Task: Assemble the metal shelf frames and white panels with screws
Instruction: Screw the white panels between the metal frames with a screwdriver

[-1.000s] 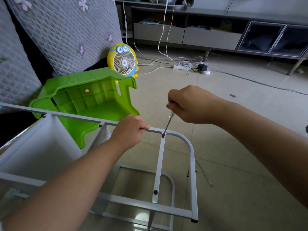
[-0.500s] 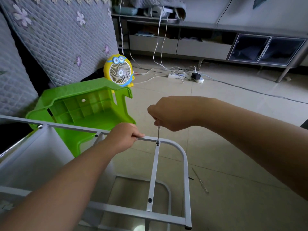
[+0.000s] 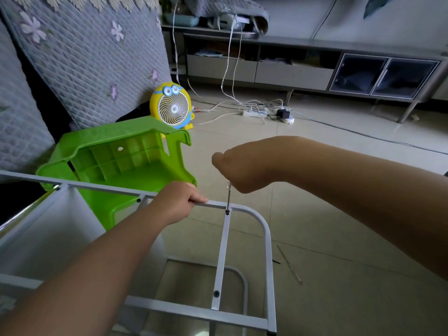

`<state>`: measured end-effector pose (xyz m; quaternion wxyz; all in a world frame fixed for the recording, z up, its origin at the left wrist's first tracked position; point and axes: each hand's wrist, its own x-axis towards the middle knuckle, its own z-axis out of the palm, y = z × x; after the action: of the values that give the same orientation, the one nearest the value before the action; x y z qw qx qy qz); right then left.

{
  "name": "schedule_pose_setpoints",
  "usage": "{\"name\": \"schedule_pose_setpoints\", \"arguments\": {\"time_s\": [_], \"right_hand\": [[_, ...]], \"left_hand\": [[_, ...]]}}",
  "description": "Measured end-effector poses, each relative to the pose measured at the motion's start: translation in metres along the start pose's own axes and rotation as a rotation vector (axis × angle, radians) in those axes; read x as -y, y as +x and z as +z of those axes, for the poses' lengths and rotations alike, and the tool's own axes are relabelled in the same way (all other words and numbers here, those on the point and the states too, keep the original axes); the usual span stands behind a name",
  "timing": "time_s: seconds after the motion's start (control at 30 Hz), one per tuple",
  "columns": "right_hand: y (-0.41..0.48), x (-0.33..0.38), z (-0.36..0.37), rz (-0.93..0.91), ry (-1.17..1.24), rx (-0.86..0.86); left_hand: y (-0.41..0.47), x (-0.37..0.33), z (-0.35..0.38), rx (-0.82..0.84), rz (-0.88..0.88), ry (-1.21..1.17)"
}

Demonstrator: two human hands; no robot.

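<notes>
The left hand [image 3: 180,202] is gripping the top rail of the frame [image 3: 268,263], fingers curling together over the rail with the thumb lying along it, just left of the joint where a crossbar [image 3: 221,258] is meeting the rail; the right hand [image 3: 238,169] is hovering above that joint, its fingers tucking under and mostly hidden, closing on the top of a screwdriver [image 3: 228,196]; the shaft is standing nearly upright, its tip sitting in a dark screw [image 3: 227,211] at the joint; a second screw [image 3: 216,293] is showing lower on the crossbar. The frame is lying on its side on the tiled floor, below both arms; a white panel [image 3: 46,241] is sitting inside it at the left. A green stool [image 3: 116,163] is lying tipped over just behind the rail; a yellow fan [image 3: 173,108] is standing behind the stool; a power strip [image 3: 251,113] with white cables is lying farther back; a thin rod [image 3: 289,265] is lying on the floor right of the frame.
</notes>
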<state>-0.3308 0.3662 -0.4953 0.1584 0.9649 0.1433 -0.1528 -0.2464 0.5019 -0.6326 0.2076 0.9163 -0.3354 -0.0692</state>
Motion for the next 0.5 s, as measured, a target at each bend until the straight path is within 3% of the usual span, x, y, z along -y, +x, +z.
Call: {"name": "schedule_pose_setpoints", "arguments": {"time_s": [0.17, 0.3, 0.5], "right_hand": [[0.0, -0.004, -0.002, -0.067, -0.076, -0.037], [0.005, -0.003, 0.0, -0.105, -0.203, -0.072], [0.017, 0.001, 0.004, 0.024, -0.196, -0.105]], "left_hand": [[0.003, 0.001, 0.001, 0.033, -0.02, 0.079], [0.0, 0.003, 0.006, -0.043, -0.012, 0.019], [-0.004, 0.001, 0.004, -0.083, 0.011, 0.01]]}}
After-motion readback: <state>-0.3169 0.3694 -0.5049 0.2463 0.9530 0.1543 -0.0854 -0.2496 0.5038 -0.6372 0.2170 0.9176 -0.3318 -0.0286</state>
